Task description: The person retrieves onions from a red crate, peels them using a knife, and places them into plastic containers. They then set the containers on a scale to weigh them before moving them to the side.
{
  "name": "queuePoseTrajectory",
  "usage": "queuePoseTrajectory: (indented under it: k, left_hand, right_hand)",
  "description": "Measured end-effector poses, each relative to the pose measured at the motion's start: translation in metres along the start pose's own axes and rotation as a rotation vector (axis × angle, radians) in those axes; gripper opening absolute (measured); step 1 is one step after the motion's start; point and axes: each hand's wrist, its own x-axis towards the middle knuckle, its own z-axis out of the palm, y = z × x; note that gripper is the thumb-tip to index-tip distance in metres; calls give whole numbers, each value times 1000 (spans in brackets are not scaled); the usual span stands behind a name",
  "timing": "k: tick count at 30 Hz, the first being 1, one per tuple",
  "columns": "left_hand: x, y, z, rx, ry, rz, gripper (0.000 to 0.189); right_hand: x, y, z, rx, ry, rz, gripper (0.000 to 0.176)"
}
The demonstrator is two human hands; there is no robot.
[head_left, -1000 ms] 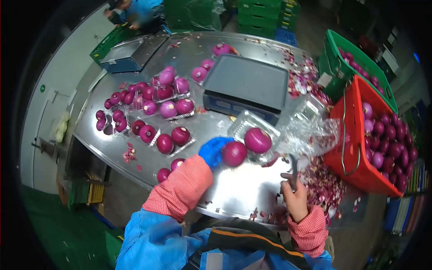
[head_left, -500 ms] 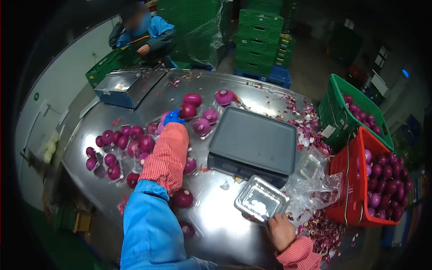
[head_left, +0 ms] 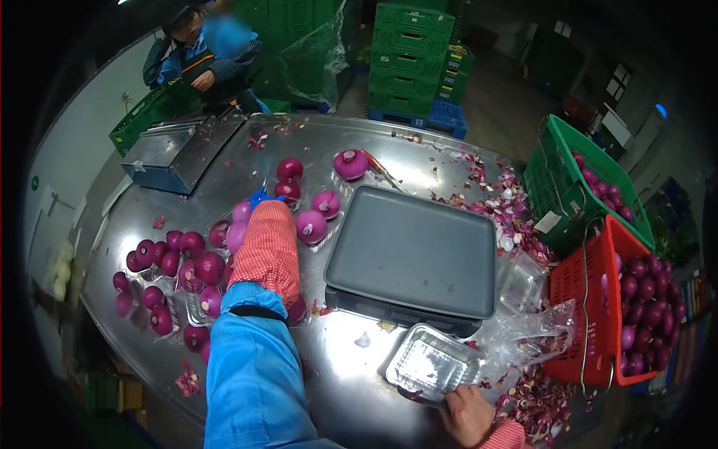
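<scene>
My right hand (head_left: 467, 415) touches the light, flimsy tray (head_left: 434, 363) at its five-o'clock corner, its firmest hold, I judge, while my left hand (head_left: 258, 198) sits among eleven-o'clock onions (head_left: 310, 224), and I cannot tell either's fingers.

- Two scales: a grey scale (head_left: 410, 251) mid-table and a steel scale (head_left: 176, 153) at the far end.
- Red onions (head_left: 310, 226) loose or packed on the table (head_left: 359, 404): roughly twenty-two, though the sleeve (head_left: 269, 251) hides some.
- Two empty clear trays: a near tray (head_left: 434, 363) and a farther tray (head_left: 521, 280) to its right.
- Two baskets of onions: one red basket (head_left: 580, 307), one green basket (head_left: 553, 194).
- One plastic bag (head_left: 523, 333).
- One green crate (head_left: 142, 123) at the far left.
- One other person (head_left: 202, 60).
</scene>
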Motion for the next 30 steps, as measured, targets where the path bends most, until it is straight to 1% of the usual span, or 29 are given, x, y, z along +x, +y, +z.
queuePoseTrajectory:
  k: [2, 8, 12, 16, 18, 21, 24, 25, 28, 29, 30]
  left_hand:
    - [-3, -3, 3, -66, 6, -9, 46]
    - [-17, -13, 6, -372, 37, -9, 47]
    - [-25, -13, 4, -676, 32, 44, 48]
    - [-59, 17, -15, -958, -121, 177, 49]
    - [-101, 49, -32, -1000, -239, 331, 50]
    - [-201, 113, -64, -927, -423, 674, 44]
    - [-353, 191, -94, -877, -598, 994, 40]
    - [-397, 214, -94, -861, -657, 1104, 38]
    - [-492, 277, -65, -749, -884, 1379, 40]
    - [-528, 298, -64, -605, -850, 1546, 41]
    - [-560, 321, -64, -375, -825, 1603, 45]
  right_hand:
    - [0, -3, -7, -13, -34, 51, 19]
    - [0, -1, -16, 1, 4, 38, 24]
    - [-17, 19, -9, -45, 193, -89, 15]
    - [-53, 33, -31, 46, 344, -90, 16]
    - [-84, 47, -41, 90, 362, -63, 17]
    - [-133, 77, -32, 114, 374, -36, 15]
    - [-177, 93, -21, 147, 345, 36, 13]
    - [-189, 102, -11, 138, 253, 46, 14]
    - [-210, 118, 4, 162, 224, 37, 26]
    - [-215, 125, 8, 193, 245, 19, 37]
    - [-219, 131, 4, 204, 257, 31, 37]
